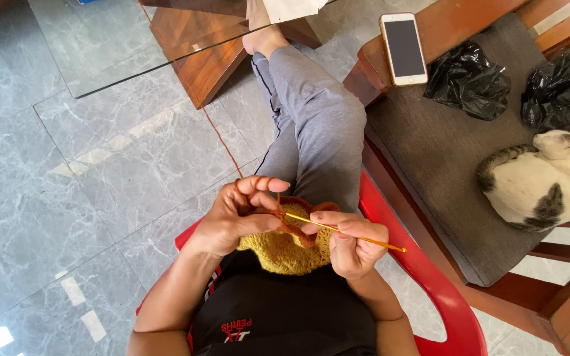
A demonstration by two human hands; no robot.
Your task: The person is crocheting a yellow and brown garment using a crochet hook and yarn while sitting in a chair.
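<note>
I see my left hand (235,217) pinching the rim of the crochet piece (285,250), fingers together on it, with rust yarn (222,142) running off toward 12 o'clock. My right hand (354,244) has its fingers clamped on the yellow crochet hook (354,236), tip at the rim. The piece sits on my lap, dead centre. Its mustard body looks well built up; the rust edging appears only partly worked. A cat (542,181) lies at 3 o'clock.
</note>
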